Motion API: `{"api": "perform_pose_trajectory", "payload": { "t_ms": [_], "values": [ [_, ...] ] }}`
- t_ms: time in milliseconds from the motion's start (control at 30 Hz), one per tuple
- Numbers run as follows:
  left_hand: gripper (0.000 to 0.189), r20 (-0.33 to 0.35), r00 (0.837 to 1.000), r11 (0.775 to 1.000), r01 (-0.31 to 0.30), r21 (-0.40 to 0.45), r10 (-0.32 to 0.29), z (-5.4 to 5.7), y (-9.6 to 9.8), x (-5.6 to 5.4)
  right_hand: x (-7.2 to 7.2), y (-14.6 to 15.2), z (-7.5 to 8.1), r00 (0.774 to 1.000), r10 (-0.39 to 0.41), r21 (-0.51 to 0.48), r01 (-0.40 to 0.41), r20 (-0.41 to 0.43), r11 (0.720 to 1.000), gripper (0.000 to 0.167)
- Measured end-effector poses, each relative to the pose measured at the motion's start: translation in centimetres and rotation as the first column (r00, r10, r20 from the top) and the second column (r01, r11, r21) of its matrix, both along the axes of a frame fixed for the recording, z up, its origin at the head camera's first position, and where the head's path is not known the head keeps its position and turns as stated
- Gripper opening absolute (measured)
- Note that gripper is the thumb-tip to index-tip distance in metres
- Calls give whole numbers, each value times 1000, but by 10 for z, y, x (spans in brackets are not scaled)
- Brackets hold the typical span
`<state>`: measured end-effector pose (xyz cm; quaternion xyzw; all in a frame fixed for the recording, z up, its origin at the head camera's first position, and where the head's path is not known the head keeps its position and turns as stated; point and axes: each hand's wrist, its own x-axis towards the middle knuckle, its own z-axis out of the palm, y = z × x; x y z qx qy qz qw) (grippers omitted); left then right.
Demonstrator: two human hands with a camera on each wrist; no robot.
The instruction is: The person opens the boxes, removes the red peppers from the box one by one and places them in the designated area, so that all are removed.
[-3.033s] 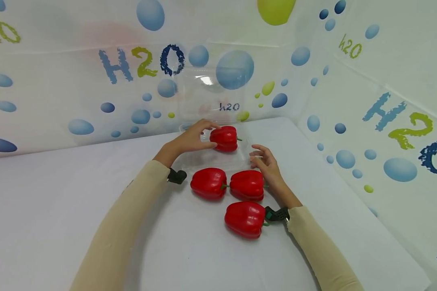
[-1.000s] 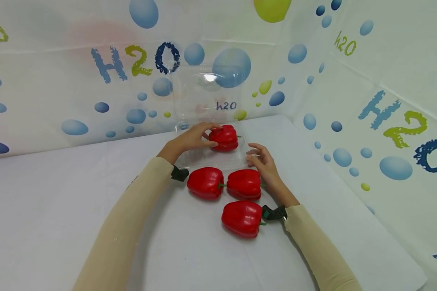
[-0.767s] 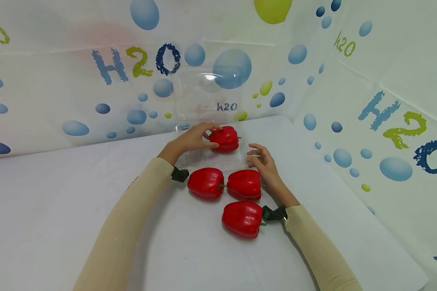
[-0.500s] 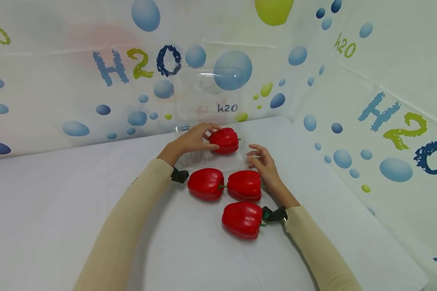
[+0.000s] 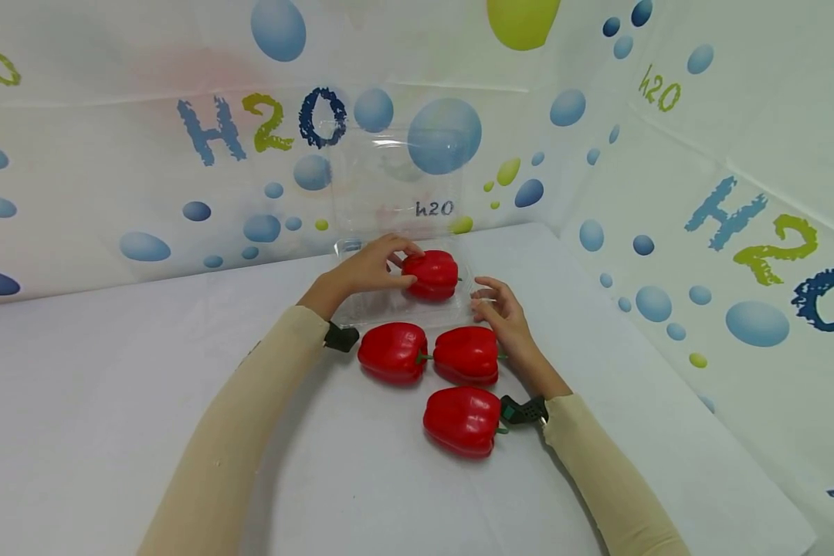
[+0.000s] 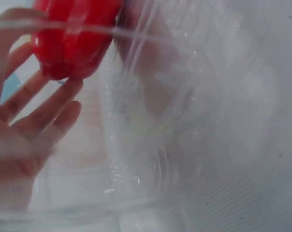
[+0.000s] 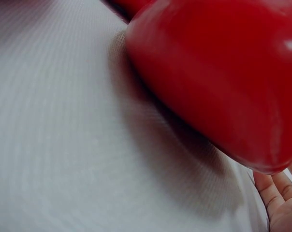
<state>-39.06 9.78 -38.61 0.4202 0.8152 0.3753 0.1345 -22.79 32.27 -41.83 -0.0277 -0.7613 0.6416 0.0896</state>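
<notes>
My left hand (image 5: 371, 266) holds a red bell pepper (image 5: 436, 276) between thumb and fingers, above the base of a clear plastic clamshell container (image 5: 389, 313). In the left wrist view, the fingers reach under the same red bell pepper (image 6: 73, 38), seen through the clear plastic. At the container's right edge is my right hand (image 5: 507, 313), thumb and fingers bent round the rim. Three more red bell peppers lie on the table in front: one at left (image 5: 392, 354), one at right (image 5: 466, 355), one nearer (image 5: 462, 422). A pepper (image 7: 218, 82) hides most of the right hand in its wrist view.
The container's transparent lid (image 5: 396, 181) stands raised against the patterned backdrop (image 5: 146, 177). A white cloth covers the table (image 5: 111, 401). A second stretch of backdrop (image 5: 737, 139) rises along the right side.
The red bell pepper in my left hand has come slightly lower and nearer, and its stem has tipped down. My right hand stays at the container's edge. The other peppers have not moved.
</notes>
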Motion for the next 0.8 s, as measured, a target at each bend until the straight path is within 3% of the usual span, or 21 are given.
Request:
{"api": "perform_pose_trajectory", "payload": {
  "t_ms": [233, 500, 800],
  "values": [
    [59, 41, 999, 1000, 16, -7, -16, -1, 2, 2, -9, 8, -17, 1000, 4, -31, -5, -15, 1000, 51],
    [69, 38, 999, 999, 8, -40, -6, -1, 7, 6, -8, 8, -16, 999, 8, -41, -10, -41, 999, 48],
    [67, 42, 999, 999, -17, -46, 19, -2, 8, 10, -6, 10, -18, 999, 13, -45, -15, -47, 999, 48]
  ]
}}
